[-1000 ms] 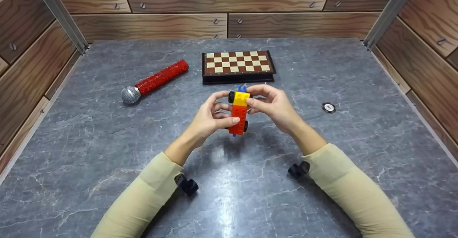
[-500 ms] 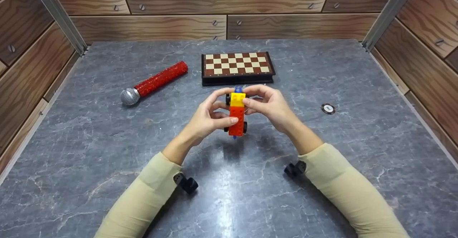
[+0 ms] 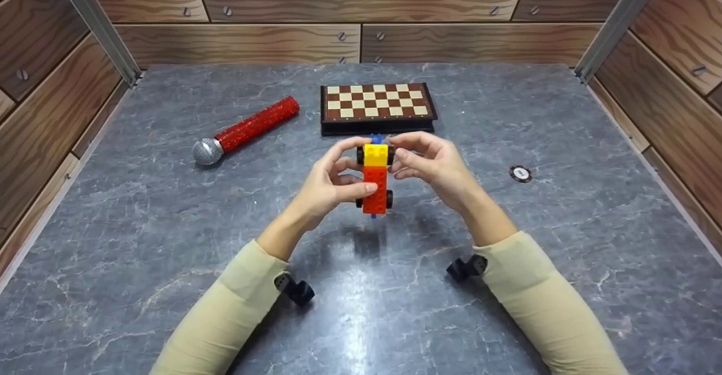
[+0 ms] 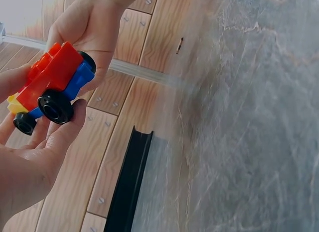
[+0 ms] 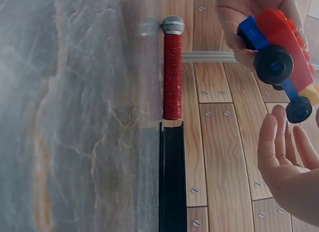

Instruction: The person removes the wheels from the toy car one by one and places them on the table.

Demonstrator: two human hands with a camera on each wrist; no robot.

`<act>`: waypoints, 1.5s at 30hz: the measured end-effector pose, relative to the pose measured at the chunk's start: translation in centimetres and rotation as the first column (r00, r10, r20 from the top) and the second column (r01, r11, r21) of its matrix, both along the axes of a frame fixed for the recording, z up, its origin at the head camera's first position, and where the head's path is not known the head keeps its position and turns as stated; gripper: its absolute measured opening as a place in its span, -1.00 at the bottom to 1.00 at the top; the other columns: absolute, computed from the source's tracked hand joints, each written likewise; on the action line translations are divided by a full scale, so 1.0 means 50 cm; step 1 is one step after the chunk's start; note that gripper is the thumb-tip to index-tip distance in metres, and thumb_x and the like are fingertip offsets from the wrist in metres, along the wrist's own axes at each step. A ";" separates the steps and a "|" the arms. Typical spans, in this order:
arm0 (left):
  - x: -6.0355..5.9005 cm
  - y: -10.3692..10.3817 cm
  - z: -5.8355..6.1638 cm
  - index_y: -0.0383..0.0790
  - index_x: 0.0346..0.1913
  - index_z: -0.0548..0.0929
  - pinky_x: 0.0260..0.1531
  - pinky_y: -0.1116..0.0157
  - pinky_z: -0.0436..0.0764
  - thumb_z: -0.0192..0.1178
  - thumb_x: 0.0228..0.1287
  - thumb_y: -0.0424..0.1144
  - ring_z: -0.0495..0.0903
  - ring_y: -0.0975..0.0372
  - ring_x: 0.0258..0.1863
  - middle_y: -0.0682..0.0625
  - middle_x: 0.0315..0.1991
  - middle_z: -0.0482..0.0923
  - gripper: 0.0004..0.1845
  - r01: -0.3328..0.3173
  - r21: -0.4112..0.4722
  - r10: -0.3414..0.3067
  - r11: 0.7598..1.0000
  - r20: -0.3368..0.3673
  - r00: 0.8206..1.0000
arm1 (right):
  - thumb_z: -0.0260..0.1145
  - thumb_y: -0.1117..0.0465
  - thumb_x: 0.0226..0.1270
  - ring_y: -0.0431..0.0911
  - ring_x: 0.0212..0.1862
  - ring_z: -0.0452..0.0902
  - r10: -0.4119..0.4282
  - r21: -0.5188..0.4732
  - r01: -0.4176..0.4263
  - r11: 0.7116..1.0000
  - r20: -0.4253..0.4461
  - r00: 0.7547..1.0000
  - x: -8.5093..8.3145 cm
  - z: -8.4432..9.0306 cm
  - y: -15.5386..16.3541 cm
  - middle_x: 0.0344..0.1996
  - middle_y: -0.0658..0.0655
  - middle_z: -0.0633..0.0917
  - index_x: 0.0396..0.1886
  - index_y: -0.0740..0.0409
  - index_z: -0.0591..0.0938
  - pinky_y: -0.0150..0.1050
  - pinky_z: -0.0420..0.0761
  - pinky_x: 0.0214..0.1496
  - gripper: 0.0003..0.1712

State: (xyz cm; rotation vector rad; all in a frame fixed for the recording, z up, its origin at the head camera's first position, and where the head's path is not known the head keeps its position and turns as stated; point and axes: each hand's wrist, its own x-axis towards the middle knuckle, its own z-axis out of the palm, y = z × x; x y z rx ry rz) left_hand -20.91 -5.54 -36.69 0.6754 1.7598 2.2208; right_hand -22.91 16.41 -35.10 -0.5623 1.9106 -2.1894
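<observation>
A toy car (image 3: 375, 180) built of red, yellow and blue bricks with black wheels is held above the grey table, pointing away from me. My left hand (image 3: 330, 186) grips its red rear part, thumb on top and fingers beneath. My right hand (image 3: 434, 166) curls round the yellow front end, thumb and fingertips by the front wheels. In the left wrist view the car (image 4: 52, 77) lies between my left hand (image 4: 25, 167) and my right hand (image 4: 94, 27). In the right wrist view the car (image 5: 284, 47) shows its underside, with the right hand's fingers (image 5: 279, 137) just below a front wheel.
A red glitter microphone (image 3: 245, 128) lies at the back left. A closed brown chessboard box (image 3: 377, 106) sits just beyond the hands. A small round disc (image 3: 520, 173) lies to the right. Wooden walls (image 3: 361, 3) enclose the marbled table (image 3: 169, 223).
The car has turned slightly and now points straighter away from me. My right thumb has slid from the yellow brick's top to its side. Both hands stay around the car.
</observation>
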 end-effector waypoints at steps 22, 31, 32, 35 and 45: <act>0.007 0.006 0.001 -0.13 0.28 0.31 -0.26 0.12 0.61 0.33 0.05 -0.45 0.60 -0.07 -0.27 -0.29 -0.15 0.52 -0.30 0.028 -0.004 -0.028 1.000 -0.044 0.999 | 0.32 0.36 0.20 0.01 -0.35 0.57 0.036 -0.012 -0.036 0.999 0.001 0.999 0.004 -0.006 -0.002 -0.24 0.27 0.60 -0.12 0.33 0.55 -0.14 0.63 -0.23 -0.75; 0.007 0.009 0.000 -0.11 0.28 0.35 -0.20 0.05 0.60 0.34 0.05 -0.43 0.60 -0.10 -0.24 -0.29 -0.08 0.53 -0.31 0.050 0.014 -0.050 0.999 -0.027 0.998 | 0.33 0.36 0.19 0.01 -0.40 0.57 0.016 0.013 -0.015 1.000 -0.050 0.999 0.004 -0.013 -0.003 -0.24 0.29 0.62 -0.06 0.36 0.59 -0.17 0.63 -0.25 -0.69; 0.007 0.009 -0.001 -0.12 0.28 0.34 -0.20 0.05 0.60 0.34 0.06 -0.44 0.60 -0.10 -0.23 -0.29 -0.08 0.53 -0.31 0.053 0.016 -0.052 0.998 -0.027 0.998 | 0.33 0.36 0.18 0.00 -0.40 0.57 0.015 0.017 -0.014 1.000 -0.054 0.998 0.005 -0.012 -0.004 -0.25 0.28 0.63 -0.07 0.36 0.59 -0.17 0.63 -0.25 -0.70; 0.007 0.008 -0.001 -0.14 0.28 0.34 -0.21 0.05 0.60 0.33 0.06 -0.43 0.61 -0.10 -0.23 -0.30 -0.09 0.53 -0.32 0.059 0.017 -0.058 0.998 -0.028 0.998 | 0.33 0.38 0.17 -0.01 -0.42 0.57 0.004 0.023 -0.003 1.000 -0.058 0.998 0.007 -0.010 -0.006 -0.28 0.27 0.62 -0.11 0.34 0.59 -0.19 0.62 -0.28 -0.73; 0.004 0.003 0.001 -0.11 0.27 0.37 -0.21 0.07 0.60 0.32 0.09 -0.42 0.60 -0.11 -0.23 -0.30 -0.13 0.52 -0.36 0.060 0.022 -0.060 0.998 -0.017 0.998 | 0.33 0.41 0.16 0.00 -0.41 0.59 0.024 0.001 -0.024 1.000 -0.065 0.998 0.011 -0.003 -0.004 -0.30 0.25 0.62 -0.17 0.34 0.53 -0.16 0.63 -0.25 -0.76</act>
